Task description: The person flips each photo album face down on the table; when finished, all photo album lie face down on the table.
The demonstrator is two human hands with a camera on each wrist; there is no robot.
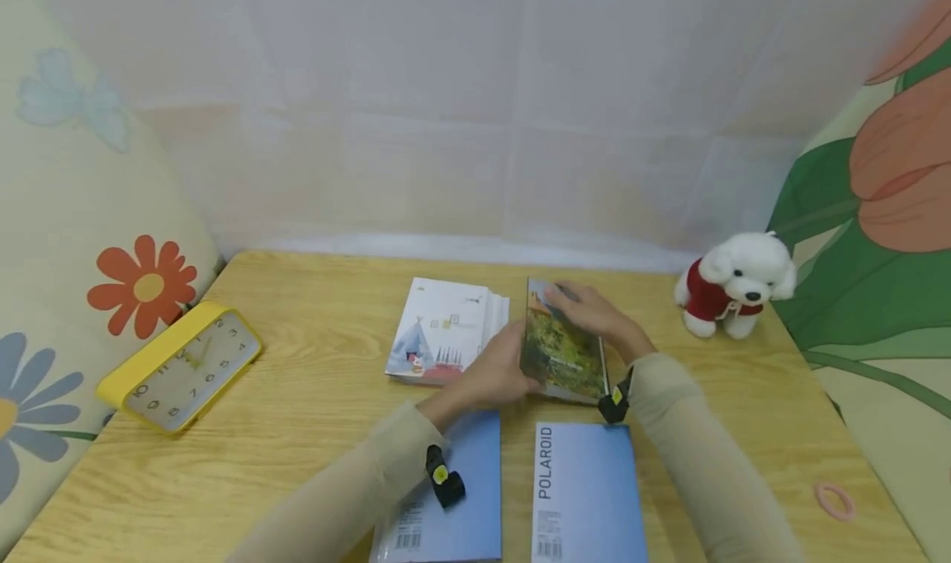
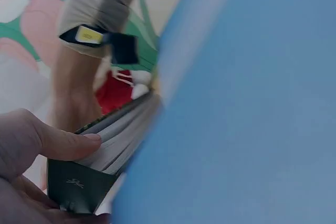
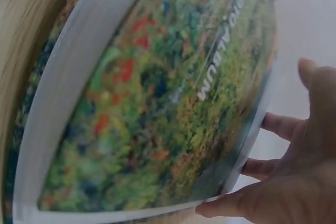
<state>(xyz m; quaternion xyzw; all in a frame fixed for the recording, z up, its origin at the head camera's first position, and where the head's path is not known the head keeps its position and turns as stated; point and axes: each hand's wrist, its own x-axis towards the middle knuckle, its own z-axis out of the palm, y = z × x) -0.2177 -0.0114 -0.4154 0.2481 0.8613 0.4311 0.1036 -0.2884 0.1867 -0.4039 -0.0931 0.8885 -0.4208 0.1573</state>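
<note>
A photo album (image 1: 565, 352) with a painted green and yellow landscape cover is held tilted above the table, right of the centre. My left hand (image 1: 501, 369) grips its lower left edge. In the left wrist view the left thumb (image 2: 71, 142) presses on the fanned pale pages, with fingers under the dark cover. My right hand (image 1: 590, 311) is at the album's upper right part. In the right wrist view the right hand's fingertips (image 3: 257, 167) touch the album's edge, the thumb raised apart from it. The lettering PHOTO ALBUM shows on the cover there.
A white stack of books (image 1: 438, 324) with a cartoon tent stands left of the album. Two blue POLAROID albums lie nearer me, a left one (image 1: 483, 464) and a right one (image 1: 587, 480). Around are a yellow clock (image 1: 189, 365), a white toy dog (image 1: 735, 286) and a pink ring (image 1: 820, 490).
</note>
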